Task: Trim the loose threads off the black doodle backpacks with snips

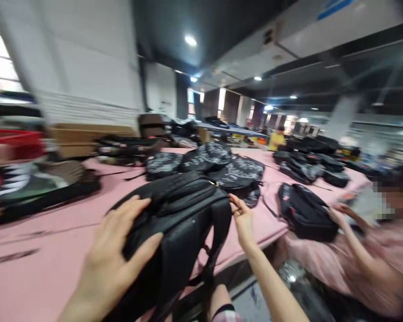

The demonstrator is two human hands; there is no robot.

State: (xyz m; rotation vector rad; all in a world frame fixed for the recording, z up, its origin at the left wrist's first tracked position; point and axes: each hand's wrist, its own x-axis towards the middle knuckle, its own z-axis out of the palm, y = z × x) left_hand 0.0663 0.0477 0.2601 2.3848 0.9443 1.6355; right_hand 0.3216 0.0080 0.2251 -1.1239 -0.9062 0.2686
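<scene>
A black backpack stands tilted on the pink table right in front of me, its shoulder straps hanging down toward my lap. My left hand rests against its left side, fingers and thumb spread across the fabric. At the bag's right edge, near the top of a strap, my right hand has its fingertips pinched together on the backpack's edge. What exactly lies between those fingertips is too small to make out. Just beyond the bag are several black patterned bags in a heap.
On the right, a seated co-worker in pink handles another black backpack. The pink table spreads leftward, bearing a green and black bag. A red basket and cardboard box stand back left. More bags lie farther off.
</scene>
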